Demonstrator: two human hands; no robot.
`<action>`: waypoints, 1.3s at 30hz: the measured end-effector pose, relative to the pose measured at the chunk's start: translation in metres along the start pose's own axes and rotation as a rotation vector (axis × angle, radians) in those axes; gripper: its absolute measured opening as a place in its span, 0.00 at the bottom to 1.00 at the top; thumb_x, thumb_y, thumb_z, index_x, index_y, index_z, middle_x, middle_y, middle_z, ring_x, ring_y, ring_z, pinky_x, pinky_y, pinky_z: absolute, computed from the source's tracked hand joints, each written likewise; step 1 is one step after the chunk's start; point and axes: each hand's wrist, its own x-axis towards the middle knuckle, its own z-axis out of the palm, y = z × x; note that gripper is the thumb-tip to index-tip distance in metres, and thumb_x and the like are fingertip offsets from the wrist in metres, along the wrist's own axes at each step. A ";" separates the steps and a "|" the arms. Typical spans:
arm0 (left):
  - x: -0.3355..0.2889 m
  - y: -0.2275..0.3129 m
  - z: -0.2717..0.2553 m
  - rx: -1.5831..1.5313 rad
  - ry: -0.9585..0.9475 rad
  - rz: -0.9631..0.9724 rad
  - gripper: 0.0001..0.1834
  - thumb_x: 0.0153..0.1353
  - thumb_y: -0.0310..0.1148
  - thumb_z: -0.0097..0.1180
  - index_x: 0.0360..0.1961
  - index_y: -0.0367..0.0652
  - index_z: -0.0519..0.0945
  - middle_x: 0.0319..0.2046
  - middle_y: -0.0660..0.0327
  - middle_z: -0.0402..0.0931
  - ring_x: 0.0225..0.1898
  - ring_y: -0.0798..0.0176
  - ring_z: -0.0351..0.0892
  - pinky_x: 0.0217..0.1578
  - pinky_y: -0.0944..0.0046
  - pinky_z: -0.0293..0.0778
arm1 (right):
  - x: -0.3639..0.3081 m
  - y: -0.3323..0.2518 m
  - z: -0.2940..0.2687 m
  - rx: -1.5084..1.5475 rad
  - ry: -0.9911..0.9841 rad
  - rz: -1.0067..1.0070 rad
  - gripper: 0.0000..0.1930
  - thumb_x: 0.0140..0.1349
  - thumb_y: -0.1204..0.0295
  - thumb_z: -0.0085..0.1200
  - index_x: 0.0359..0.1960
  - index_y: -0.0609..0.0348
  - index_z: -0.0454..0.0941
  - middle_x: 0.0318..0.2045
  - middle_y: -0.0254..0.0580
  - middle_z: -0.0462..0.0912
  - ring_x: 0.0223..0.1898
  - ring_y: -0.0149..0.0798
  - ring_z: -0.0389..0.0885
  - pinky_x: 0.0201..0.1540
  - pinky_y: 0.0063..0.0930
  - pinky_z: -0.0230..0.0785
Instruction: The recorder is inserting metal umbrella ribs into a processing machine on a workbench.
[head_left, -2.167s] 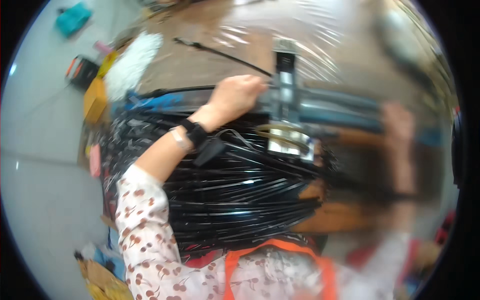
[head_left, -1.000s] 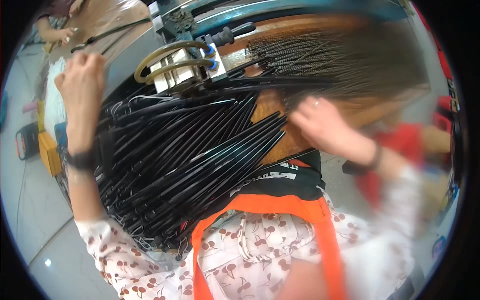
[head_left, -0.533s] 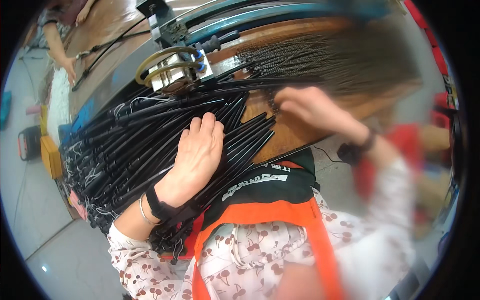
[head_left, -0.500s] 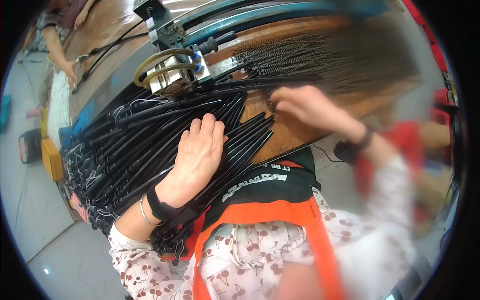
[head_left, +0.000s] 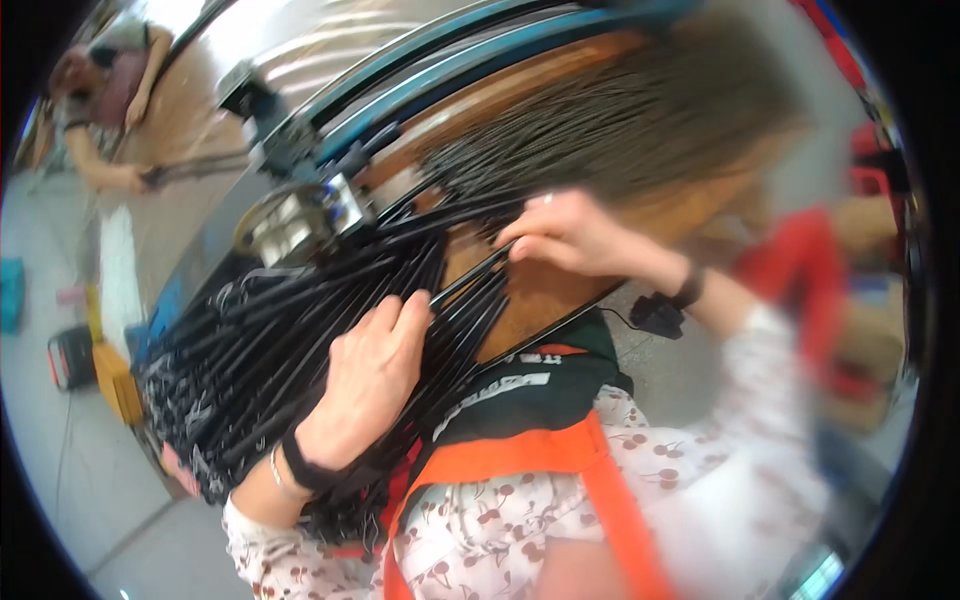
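Head view: I see a slim, glossy black tube (head_left: 470, 276) running from the left hand (head_left: 372, 372), clasped round it, to the right hand (head_left: 572, 238), pinching its end, above the brown wooden table (head_left: 530, 308).

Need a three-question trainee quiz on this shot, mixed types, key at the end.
1. Open: What spans the gap between the left hand and the right hand?
2. True or false: the left hand's wrist bears a black band.
3. Multiple choice: What colour is the apron strap?
a) teal
b) orange
c) white

Key:
1. A black rod, running between the two hands.
2. True.
3. b
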 end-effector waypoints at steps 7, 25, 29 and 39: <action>0.043 0.012 -0.036 0.119 0.067 0.226 0.11 0.61 0.26 0.59 0.45 0.42 0.77 0.29 0.56 0.72 0.32 0.51 0.78 0.27 0.52 0.74 | 0.005 -0.008 -0.003 -0.189 0.318 -0.385 0.30 0.55 0.69 0.68 0.61 0.57 0.76 0.39 0.42 0.84 0.33 0.44 0.81 0.34 0.35 0.78; 0.173 -0.005 -0.088 0.280 0.253 0.429 0.13 0.60 0.24 0.58 0.47 0.40 0.74 0.31 0.54 0.73 0.36 0.48 0.79 0.35 0.52 0.76 | 0.026 0.065 -0.158 -0.599 0.529 0.052 0.25 0.60 0.56 0.66 0.57 0.51 0.80 0.32 0.44 0.87 0.31 0.43 0.87 0.34 0.33 0.79; 0.171 -0.018 -0.089 0.292 0.234 0.377 0.14 0.62 0.25 0.57 0.49 0.39 0.74 0.31 0.53 0.74 0.37 0.48 0.79 0.36 0.51 0.76 | 0.041 0.080 -0.145 -0.529 0.505 -0.116 0.30 0.58 0.54 0.68 0.62 0.48 0.77 0.29 0.41 0.83 0.27 0.42 0.81 0.35 0.32 0.78; 0.145 -0.029 -0.097 0.211 0.301 0.238 0.13 0.63 0.21 0.55 0.49 0.37 0.74 0.33 0.49 0.78 0.38 0.44 0.79 0.38 0.49 0.75 | 0.058 0.087 -0.146 -0.568 0.490 -0.033 0.21 0.62 0.55 0.65 0.52 0.50 0.82 0.28 0.42 0.86 0.28 0.38 0.86 0.32 0.30 0.77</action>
